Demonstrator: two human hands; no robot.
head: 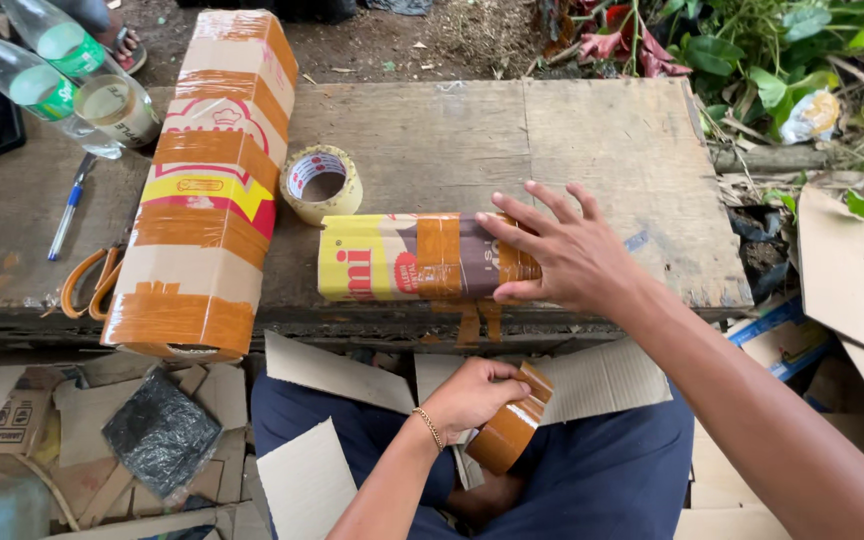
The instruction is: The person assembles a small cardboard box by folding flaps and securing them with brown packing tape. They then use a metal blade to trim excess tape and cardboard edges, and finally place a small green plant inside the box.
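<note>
Taping up a small box at the near edge of the worktop [592, 130].

The right hand [562, 250] lies flat, fingers spread, pressing on the right end of the small yellow-and-brown box [402, 257], which sits at the worktop's near edge; its grip is open, not clamped. Below the edge, the left hand [467, 395] is closed around a brown tape roll [512, 420], with a strip of tape running from the box down over the edge. A bigger taped carton [207, 190] and a second tape roll [320, 183] lie beside it. With only a flat palm holding it, I'd say a hard pull could drag the box off the edge, or let the tape crease.
</note>
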